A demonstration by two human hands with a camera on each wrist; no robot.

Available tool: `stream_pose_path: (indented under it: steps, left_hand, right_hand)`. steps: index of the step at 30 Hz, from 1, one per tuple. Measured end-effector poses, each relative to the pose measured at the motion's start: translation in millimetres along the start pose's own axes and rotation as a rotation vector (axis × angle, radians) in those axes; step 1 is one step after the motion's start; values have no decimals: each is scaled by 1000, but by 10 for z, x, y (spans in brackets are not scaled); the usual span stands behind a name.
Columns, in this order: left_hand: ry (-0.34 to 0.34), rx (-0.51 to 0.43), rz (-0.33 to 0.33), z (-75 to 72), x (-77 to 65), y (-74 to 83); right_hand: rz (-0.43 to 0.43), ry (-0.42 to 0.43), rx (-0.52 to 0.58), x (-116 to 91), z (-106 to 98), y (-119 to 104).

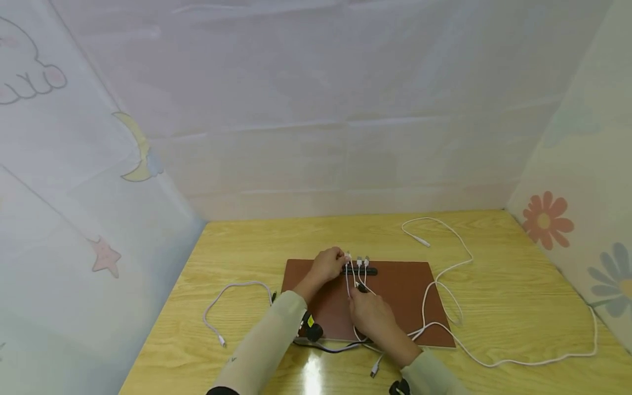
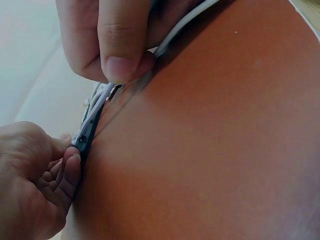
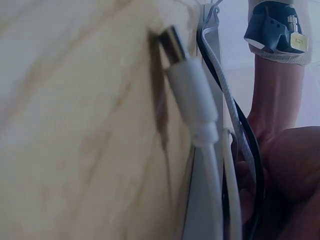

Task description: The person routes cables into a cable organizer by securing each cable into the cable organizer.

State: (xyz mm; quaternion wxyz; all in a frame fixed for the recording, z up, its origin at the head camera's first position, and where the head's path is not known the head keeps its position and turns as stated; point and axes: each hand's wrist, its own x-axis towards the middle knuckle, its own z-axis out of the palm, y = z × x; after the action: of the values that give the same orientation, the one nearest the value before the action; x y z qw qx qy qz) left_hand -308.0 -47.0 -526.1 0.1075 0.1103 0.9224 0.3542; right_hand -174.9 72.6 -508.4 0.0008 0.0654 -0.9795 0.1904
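A black cable holder strip lies along the far edge of a brown desk mat, with white USB plugs standing past its far side. My left hand pinches a white cable by its plug end at the strip's left end. Nearer to me, my right hand pinches the same pale cable between thumb and fingers. In the left wrist view, the left hand is at the dark strip and the right hand grips the cable above the mat.
A short white cable lies left of the mat. To the right, a long white cable loops over the wooden table. A loose USB plug rests by the near edge; a white connector fills the right wrist view. Fabric walls surround the table.
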Motion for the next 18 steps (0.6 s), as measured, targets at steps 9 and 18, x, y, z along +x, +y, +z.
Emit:
stream_pose_path:
  steps: [9, 18]
  left_hand:
    - [26, 46, 16, 29, 16, -44]
    - [-32, -49, 2, -34, -71, -143]
  right_hand:
    - [44, -89, 1, 68, -24, -37]
    - [42, -138, 9, 30, -3, -70]
